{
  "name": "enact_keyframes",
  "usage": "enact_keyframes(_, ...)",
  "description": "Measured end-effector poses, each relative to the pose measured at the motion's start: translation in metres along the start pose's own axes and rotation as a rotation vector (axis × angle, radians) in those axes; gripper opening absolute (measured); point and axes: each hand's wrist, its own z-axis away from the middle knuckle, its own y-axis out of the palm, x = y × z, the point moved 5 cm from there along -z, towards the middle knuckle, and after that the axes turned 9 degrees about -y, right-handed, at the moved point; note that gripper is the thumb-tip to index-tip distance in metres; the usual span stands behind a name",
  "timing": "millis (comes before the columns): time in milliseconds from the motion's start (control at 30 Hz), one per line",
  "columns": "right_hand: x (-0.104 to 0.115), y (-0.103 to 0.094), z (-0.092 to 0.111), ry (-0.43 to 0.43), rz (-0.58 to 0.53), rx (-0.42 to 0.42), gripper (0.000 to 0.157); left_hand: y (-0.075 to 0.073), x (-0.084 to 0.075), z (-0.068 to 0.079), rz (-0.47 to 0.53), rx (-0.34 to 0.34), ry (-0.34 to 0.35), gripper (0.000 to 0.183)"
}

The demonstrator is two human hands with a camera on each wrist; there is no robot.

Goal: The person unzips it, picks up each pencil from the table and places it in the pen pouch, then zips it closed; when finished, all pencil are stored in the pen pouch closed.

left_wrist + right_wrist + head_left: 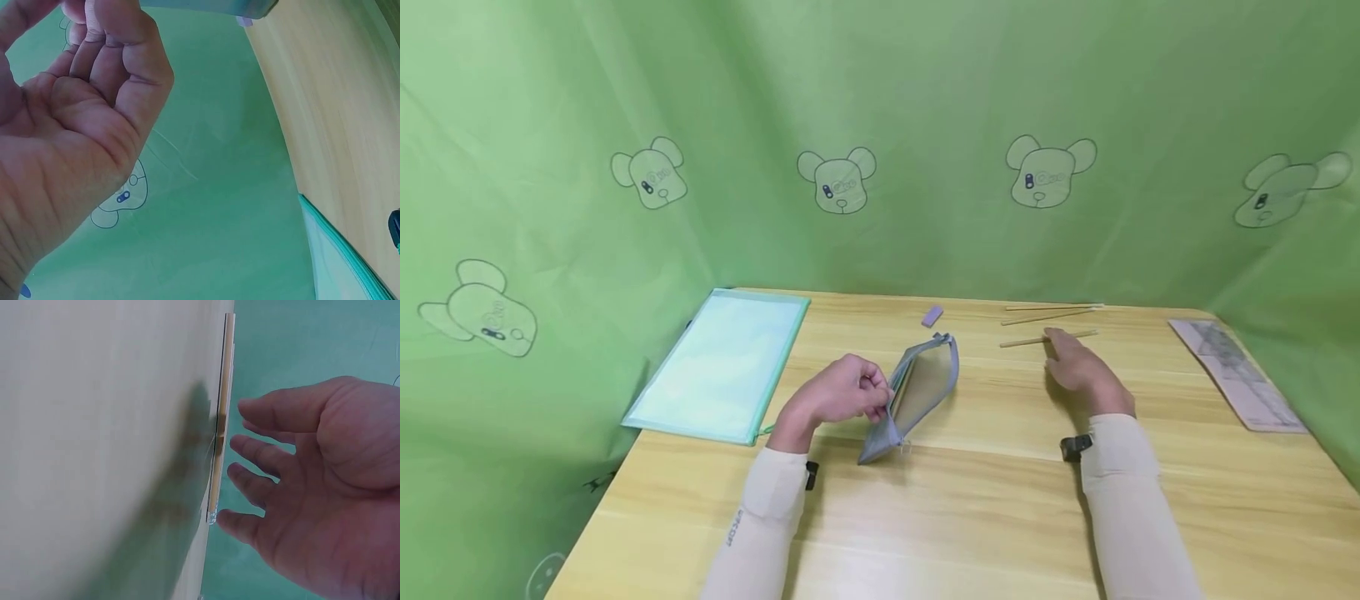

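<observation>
Had pale sleeves point(1138, 508) nearest, stretched forward over a wood-grain table point(970, 517). Saw green sheeting point(940, 83) behind and at both sides, printed with bear heads point(1051, 177). Noted a teal-edged folder point(722, 367) flat at left, a pink sheet point(1236, 375) by the right edge and a small purple block point(932, 316) toward the back. Found a grey pouch point(925, 385) mid-table, tilted, with its mouth parted, just right of the folder. Pinched its rim in the left hand point(850, 389), thumb and fingers clamped there, palm hollowed. Held the right hand point(1082, 371) at the nearest stick point(219, 453), with thumb and fingers apart and slightly bent. Could not tell whether touching it or only just beside it. Saw two more sticks point(1045, 317) lying close behind, near the table's back edge. Caught the right hand's shadow point(162, 506) on the wood.
</observation>
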Motion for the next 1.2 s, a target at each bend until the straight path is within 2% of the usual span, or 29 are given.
enact_keyframes(200, 0.000, -0.002, -0.007, -0.028, 0.046, 0.024, 0.066, -0.002, 0.001, 0.000, -0.004, -0.006, -0.020, 0.014)
enact_keyframes(333, 0.001, -0.006, -0.006, -0.020, 0.105, -0.012, 0.061, -0.003, 0.001, 0.000, -0.012, -0.008, -0.011, 0.013)
enact_keyframes(600, -0.012, -0.016, 0.001, 0.119, 0.084, -0.140, 0.055, -0.003, 0.001, 0.000, 0.001, 0.004, -0.014, 0.014)
enact_keyframes(733, -0.018, -0.020, 0.007, 0.184, 0.098, -0.167, 0.041, -0.003, 0.001, 0.000, 0.004, 0.004, -0.016, 0.013)
enact_keyframes(867, -0.020, -0.022, 0.011, 0.191, 0.133, -0.177, 0.022, -0.004, 0.002, 0.000, 0.007, -0.002, -0.012, 0.013)
enact_keyframes(1033, -0.018, -0.022, 0.018, 0.181, 0.144, -0.099, 0.012, -0.005, 0.001, 0.001, 0.001, -0.001, -0.013, 0.014)
enact_keyframes(1200, -0.012, -0.012, 0.025, 0.156, 0.068, -0.015, 0.003, -0.005, 0.000, 0.002, 0.002, 0.000, -0.021, 0.014)
